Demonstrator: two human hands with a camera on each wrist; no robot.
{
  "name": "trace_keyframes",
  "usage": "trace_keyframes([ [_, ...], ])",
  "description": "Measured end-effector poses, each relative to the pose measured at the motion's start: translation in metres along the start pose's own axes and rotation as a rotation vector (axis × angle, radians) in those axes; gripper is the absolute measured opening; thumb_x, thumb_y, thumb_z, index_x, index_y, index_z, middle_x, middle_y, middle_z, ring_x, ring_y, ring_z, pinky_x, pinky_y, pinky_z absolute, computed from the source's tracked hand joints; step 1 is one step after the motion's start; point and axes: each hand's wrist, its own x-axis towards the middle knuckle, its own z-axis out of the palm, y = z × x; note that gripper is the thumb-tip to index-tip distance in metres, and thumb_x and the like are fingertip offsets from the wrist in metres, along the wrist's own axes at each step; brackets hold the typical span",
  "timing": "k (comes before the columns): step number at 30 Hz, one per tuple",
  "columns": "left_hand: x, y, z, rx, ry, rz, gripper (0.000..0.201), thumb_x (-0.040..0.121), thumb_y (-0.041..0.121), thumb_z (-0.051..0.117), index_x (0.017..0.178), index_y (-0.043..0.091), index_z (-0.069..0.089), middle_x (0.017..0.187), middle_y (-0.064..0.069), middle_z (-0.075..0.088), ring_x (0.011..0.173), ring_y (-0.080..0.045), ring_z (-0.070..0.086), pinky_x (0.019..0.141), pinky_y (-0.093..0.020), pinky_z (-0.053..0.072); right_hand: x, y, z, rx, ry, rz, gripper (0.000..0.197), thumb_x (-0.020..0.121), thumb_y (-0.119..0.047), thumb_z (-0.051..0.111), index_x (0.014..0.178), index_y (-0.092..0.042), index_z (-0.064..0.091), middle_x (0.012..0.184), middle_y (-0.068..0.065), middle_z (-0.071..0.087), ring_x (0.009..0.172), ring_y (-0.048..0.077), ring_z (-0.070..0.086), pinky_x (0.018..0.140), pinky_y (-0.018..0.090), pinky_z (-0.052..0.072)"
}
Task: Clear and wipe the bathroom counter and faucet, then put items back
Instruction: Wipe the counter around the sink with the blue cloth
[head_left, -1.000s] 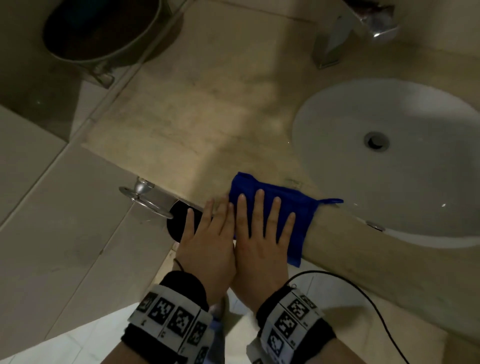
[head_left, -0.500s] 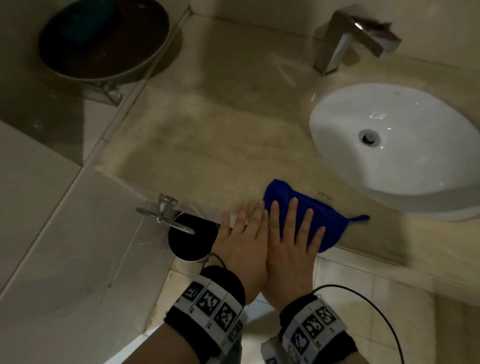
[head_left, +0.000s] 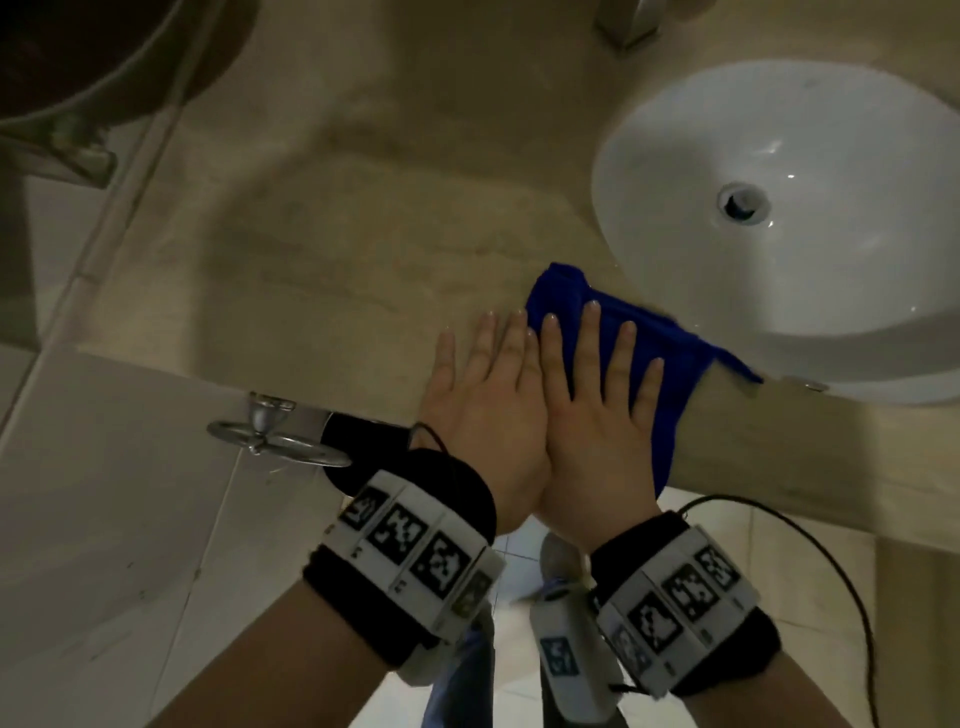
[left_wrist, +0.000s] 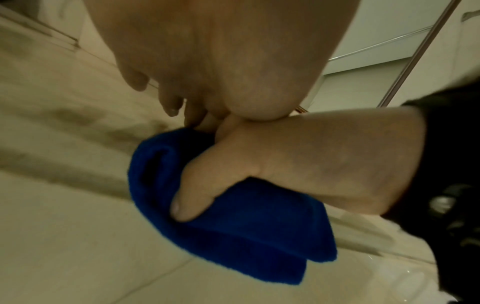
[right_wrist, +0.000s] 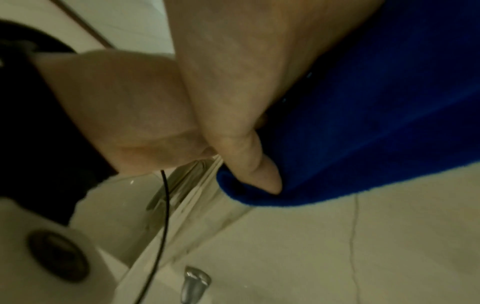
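Observation:
A folded blue cloth (head_left: 670, 364) lies over the front edge of the beige stone counter (head_left: 311, 260), just left of the white basin (head_left: 831, 156). My right hand (head_left: 597, 405) lies flat on the cloth with straight fingers. Its thumb (left_wrist: 192, 197) presses the cloth (left_wrist: 246, 236) against the counter's front face. My left hand (head_left: 483, 395) lies flat on the bare counter right beside it, the two hands touching side by side. Only the faucet's base (head_left: 628, 26) shows at the top edge.
A chrome valve handle (head_left: 270, 431) and a black round object (head_left: 358, 441) sit under the counter's left front edge. A dark round bin (head_left: 78, 62) stands at the far left. A black cable (head_left: 831, 561) hangs from my right wrist.
Both hands have slid the cloth to the right along the counter's front edge, closer to the basin. They stay flat and side by side.

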Motion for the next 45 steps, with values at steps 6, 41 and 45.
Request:
trace_keyframes([
  [6, -0.011, 0.003, -0.001, -0.012, -0.067, -0.003, 0.063, 0.099, 0.034, 0.01, 0.148, 0.011, -0.022, 0.155, -0.005, -0.03, 0.144, -0.022, -0.021, 0.118, -0.048, -0.003, -0.012, 0.006, -0.004, 0.055, -0.012, -0.052, 0.098, 0.077, -0.059, 0.043, 0.153, -0.018, -0.004, 0.159, 0.015, -0.011, 0.145, 0.039, -0.013, 0.115, 0.06, -0.003],
  [41, 0.071, -0.021, -0.042, 0.042, -0.103, -0.095, 0.07, 0.098, 0.035, 0.023, 0.148, 0.013, -0.02, 0.156, -0.002, -0.028, 0.146, -0.024, -0.016, 0.118, -0.049, -0.005, 0.075, 0.001, -0.026, 0.077, 0.011, -0.044, 0.097, 0.086, -0.06, 0.044, 0.15, -0.022, -0.018, 0.156, 0.011, -0.026, 0.142, 0.038, -0.024, 0.113, 0.059, -0.011],
  [45, 0.039, -0.014, -0.027, 0.073, -0.085, -0.067, 0.068, 0.098, 0.037, 0.017, 0.147, 0.01, -0.022, 0.155, -0.007, -0.028, 0.145, -0.026, -0.018, 0.118, -0.05, -0.005, 0.042, 0.001, -0.018, 0.094, 0.011, -0.063, 0.095, 0.087, -0.058, 0.043, 0.15, -0.021, -0.017, 0.156, 0.011, -0.025, 0.143, 0.036, -0.023, 0.114, 0.057, -0.013],
])
